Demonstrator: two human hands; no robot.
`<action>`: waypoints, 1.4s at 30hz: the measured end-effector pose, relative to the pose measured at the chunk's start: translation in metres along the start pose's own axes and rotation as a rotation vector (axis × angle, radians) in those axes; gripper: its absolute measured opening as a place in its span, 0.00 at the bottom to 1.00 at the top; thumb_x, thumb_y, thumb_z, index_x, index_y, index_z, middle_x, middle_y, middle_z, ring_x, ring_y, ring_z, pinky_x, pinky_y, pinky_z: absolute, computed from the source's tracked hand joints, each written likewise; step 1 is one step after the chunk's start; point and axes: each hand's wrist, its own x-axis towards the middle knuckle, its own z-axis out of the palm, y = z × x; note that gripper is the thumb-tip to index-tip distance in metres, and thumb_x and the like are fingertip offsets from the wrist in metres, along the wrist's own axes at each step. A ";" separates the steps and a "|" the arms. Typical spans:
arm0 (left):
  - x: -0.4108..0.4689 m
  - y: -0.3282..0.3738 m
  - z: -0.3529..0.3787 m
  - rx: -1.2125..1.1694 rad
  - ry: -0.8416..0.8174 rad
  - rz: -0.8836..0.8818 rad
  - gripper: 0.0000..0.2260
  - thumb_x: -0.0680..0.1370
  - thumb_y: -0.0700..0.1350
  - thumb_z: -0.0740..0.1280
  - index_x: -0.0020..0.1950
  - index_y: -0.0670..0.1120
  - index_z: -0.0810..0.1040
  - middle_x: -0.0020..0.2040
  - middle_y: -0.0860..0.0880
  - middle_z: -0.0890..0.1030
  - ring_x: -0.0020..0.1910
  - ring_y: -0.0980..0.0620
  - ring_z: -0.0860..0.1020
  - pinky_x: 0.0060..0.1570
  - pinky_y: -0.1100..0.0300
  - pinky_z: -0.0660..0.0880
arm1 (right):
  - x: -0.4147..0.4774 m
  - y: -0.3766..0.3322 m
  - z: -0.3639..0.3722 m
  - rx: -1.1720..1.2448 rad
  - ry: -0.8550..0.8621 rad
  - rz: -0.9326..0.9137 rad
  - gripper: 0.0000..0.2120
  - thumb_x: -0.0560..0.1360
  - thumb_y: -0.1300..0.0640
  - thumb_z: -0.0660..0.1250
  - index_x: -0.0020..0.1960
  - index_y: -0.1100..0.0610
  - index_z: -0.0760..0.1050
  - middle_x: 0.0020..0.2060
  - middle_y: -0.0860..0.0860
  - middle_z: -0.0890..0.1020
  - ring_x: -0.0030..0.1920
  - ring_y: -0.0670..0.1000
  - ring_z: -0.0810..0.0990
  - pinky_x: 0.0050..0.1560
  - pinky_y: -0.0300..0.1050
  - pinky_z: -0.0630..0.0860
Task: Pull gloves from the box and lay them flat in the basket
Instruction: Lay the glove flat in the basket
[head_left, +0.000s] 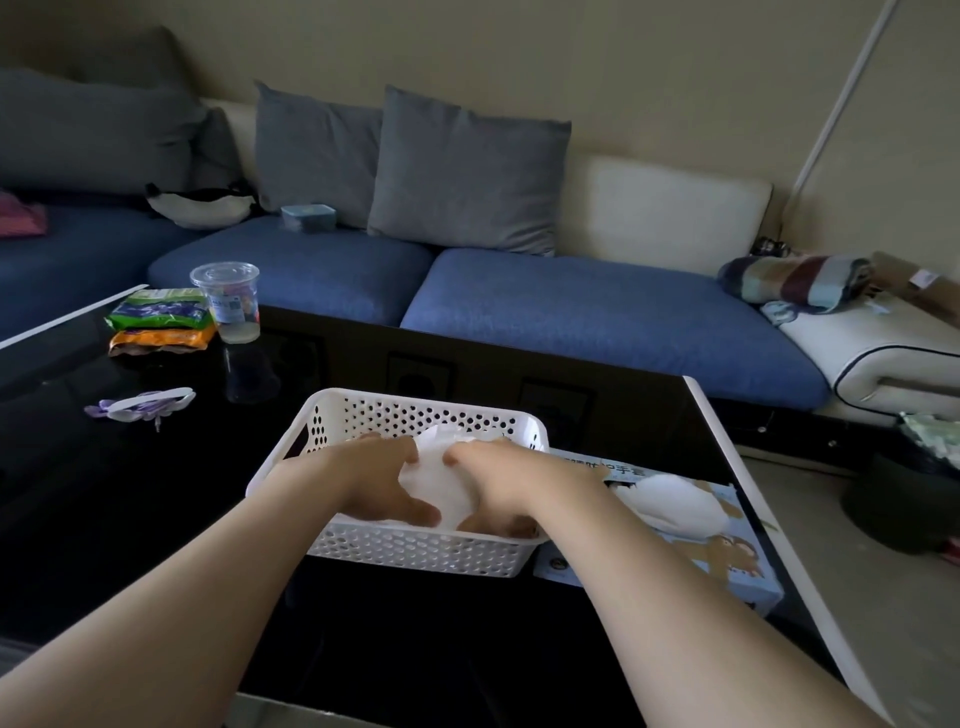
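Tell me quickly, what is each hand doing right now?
Left hand: open, fingers spread on the white glove in the basket.
Right hand: on the same glove; pinching or pressing cannot be told.

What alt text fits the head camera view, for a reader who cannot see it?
A left hand and right hand touch a white glove lying in a white perforated basket on a glossy black table. A light blue glove box with a second glove poking out lies just right of the basket; a blue sofa stands behind.
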 end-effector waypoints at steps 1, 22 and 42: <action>-0.001 0.003 -0.001 -0.002 0.034 -0.008 0.38 0.74 0.71 0.71 0.77 0.53 0.66 0.65 0.52 0.71 0.61 0.48 0.74 0.62 0.51 0.73 | -0.002 0.001 -0.001 0.019 0.020 -0.008 0.36 0.76 0.50 0.79 0.79 0.48 0.67 0.69 0.54 0.73 0.55 0.57 0.81 0.55 0.55 0.83; -0.003 0.141 0.021 0.058 0.311 0.572 0.27 0.75 0.68 0.70 0.70 0.59 0.73 0.64 0.56 0.72 0.65 0.52 0.68 0.67 0.50 0.66 | -0.099 0.125 -0.007 0.160 0.226 0.237 0.19 0.75 0.54 0.81 0.64 0.48 0.82 0.64 0.51 0.76 0.63 0.54 0.77 0.60 0.52 0.80; 0.020 0.156 0.038 -0.053 0.193 0.496 0.25 0.72 0.64 0.75 0.63 0.55 0.73 0.60 0.56 0.77 0.60 0.53 0.77 0.62 0.48 0.76 | -0.076 0.159 0.019 0.221 0.769 0.189 0.09 0.88 0.54 0.59 0.50 0.49 0.74 0.43 0.49 0.79 0.43 0.50 0.77 0.39 0.46 0.72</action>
